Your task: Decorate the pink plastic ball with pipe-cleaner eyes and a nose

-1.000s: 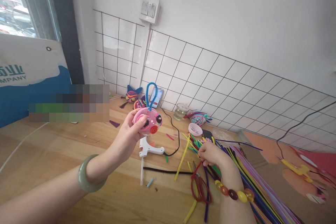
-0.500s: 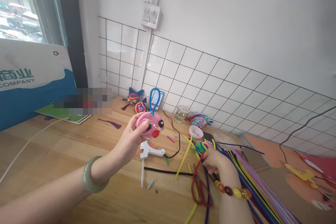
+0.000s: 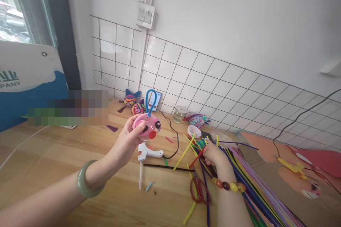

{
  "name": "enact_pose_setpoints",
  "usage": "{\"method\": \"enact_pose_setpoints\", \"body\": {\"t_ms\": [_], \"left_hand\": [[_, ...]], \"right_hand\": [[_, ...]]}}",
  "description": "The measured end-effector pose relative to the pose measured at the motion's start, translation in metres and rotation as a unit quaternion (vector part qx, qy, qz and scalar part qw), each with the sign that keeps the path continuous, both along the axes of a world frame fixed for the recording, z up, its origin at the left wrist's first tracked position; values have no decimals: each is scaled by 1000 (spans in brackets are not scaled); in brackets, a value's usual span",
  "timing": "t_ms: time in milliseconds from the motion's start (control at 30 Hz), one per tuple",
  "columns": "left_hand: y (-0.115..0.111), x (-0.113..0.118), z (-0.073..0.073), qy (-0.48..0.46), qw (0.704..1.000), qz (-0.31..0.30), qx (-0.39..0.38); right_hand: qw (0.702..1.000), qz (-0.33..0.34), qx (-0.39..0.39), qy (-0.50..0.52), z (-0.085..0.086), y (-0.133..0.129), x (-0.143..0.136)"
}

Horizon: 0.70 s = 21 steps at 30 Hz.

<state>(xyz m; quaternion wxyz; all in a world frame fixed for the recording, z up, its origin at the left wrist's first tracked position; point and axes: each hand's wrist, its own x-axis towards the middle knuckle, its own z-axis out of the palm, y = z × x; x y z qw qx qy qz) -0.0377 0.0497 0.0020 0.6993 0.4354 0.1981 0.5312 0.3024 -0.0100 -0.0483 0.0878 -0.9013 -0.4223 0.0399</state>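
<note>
My left hand is closed on a round pink ornament with dark eyes, a red spiral and a blue loop on top, held above the table. My right hand has its fingers closed at the near end of a bundle of coloured pipe cleaners. A red pipe cleaner runs out from its fingertips. Red-handled scissors lie just below that hand. A white glue gun rests beneath the ornament, beside a black pipe cleaner.
At the back stand two striped ornaments, a phone, a glass jar, a blue-pink ornament and a small pink bowl. A yellow glue gun lies far right. A white cable crosses the left.
The view has shifted slightly to the right. The red pipe cleaner, which hung down over the scissors, now points left from my right hand, and the scissors show more fully.
</note>
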Motion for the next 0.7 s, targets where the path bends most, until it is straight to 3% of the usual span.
{"method": "enact_pose_setpoints", "body": {"t_ms": [233, 433, 700], "left_hand": [[-1, 1, 0, 14, 1000, -1, 2], [0, 0, 0, 8, 1000, -4, -6], [3, 0, -4, 9, 1000, -10, -10]], "right_hand": [[998, 22, -24, -49, 8, 15, -17], [993, 72, -24, -92, -5, 27, -27], [992, 64, -72, -85, -19, 22, -19]]}}
